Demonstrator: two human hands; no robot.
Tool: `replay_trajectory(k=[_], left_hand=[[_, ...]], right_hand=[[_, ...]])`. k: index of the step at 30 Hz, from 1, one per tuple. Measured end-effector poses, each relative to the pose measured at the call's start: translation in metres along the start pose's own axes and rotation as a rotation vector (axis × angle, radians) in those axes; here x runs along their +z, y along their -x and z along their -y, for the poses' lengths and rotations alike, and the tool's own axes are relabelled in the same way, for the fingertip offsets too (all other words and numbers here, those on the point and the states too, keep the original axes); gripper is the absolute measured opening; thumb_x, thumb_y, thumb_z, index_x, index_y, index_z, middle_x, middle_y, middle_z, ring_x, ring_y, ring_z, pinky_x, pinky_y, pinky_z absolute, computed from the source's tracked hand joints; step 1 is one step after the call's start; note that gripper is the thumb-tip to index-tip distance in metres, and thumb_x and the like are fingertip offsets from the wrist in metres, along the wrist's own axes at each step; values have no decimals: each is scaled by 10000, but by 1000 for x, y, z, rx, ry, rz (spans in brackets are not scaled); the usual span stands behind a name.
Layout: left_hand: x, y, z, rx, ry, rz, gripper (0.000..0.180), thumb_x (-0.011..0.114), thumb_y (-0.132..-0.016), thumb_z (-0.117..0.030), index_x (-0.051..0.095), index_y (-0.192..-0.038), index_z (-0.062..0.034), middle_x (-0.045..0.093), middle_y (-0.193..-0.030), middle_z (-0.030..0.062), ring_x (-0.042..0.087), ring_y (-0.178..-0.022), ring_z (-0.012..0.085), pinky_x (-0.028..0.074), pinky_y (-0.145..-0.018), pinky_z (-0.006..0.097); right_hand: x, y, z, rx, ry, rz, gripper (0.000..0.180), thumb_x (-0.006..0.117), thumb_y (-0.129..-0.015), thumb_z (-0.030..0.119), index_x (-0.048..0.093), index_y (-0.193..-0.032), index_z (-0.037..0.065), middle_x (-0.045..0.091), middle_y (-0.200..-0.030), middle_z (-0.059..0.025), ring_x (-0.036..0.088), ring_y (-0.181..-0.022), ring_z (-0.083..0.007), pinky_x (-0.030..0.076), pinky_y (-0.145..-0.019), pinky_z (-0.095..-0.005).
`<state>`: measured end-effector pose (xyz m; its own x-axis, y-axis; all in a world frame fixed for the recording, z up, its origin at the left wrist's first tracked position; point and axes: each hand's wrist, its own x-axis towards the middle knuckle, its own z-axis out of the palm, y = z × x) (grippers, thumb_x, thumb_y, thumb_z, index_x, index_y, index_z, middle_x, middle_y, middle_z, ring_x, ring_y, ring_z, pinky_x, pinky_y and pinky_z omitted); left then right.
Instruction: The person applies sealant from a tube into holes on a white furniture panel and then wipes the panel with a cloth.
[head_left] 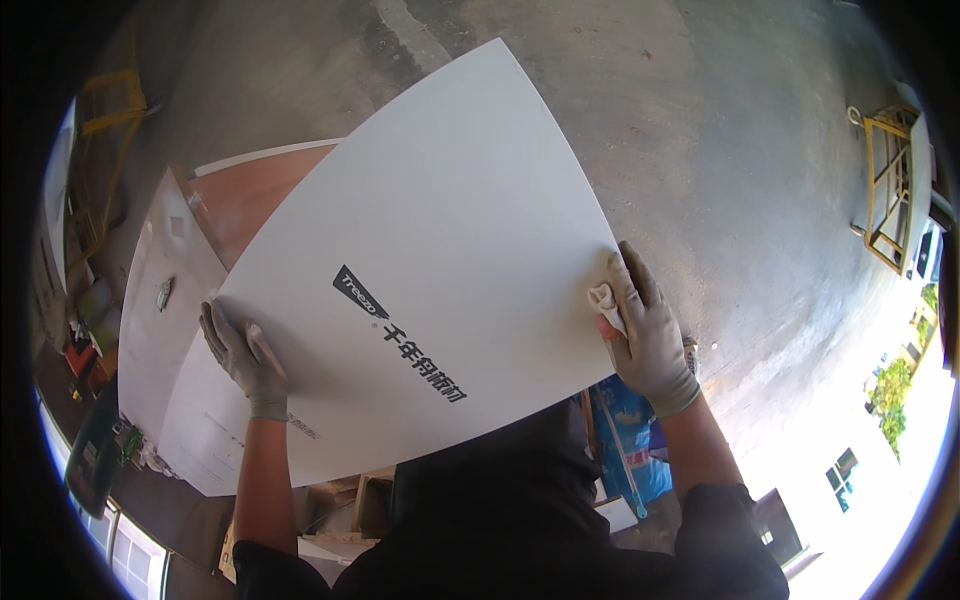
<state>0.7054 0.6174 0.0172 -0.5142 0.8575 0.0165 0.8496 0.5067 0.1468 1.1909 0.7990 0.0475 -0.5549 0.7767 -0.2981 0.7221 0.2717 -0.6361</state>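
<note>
A large white board (470,200) with dark printing lies tilted across the middle of the view, one corner pointing away from me. At its left edge is my left hand (245,355) in a pale grey glove, fingers along the edge and thumb over the face, gripping it. My right hand (645,335), gloved the same way, is at the right edge. Between its thumb and fingers is a crumpled white cloth (604,303), pressed against the board near that edge. The undersides of the fingers are partly hidden.
Behind the board on the left are a brownish panel (250,195) and another pale panel (160,270). Yellow metal frames stand at the far left (112,120) and far right (885,190). A blue bag (635,440) is near my right forearm. Grey concrete floor (740,150) spreads beyond.
</note>
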Motion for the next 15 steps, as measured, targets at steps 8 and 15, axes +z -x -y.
replay_trajectory(k=[8,15], left_hand=[[-4,-3,-3,14,-13,40,697,410,-1021,-409,295,-1542,38,260,-1603,283,225,-1488,467,202,-1211,530],[-3,-6,-3,24,2,30,723,381,-1028,-457,290,-1541,45,267,-1596,287,229,-1486,469,205,-1205,538]], right_hand=[[-15,-234,40,-81,-388,-66,512,500,-1007,139,373,-1482,-6,666,-1091,-223,643,-1006,-401,513,-854,-400],[-10,-191,26,172,-777,-6,402,469,-1085,294,569,-1317,-19,532,-875,20,466,-757,-75,420,-681,-223]])
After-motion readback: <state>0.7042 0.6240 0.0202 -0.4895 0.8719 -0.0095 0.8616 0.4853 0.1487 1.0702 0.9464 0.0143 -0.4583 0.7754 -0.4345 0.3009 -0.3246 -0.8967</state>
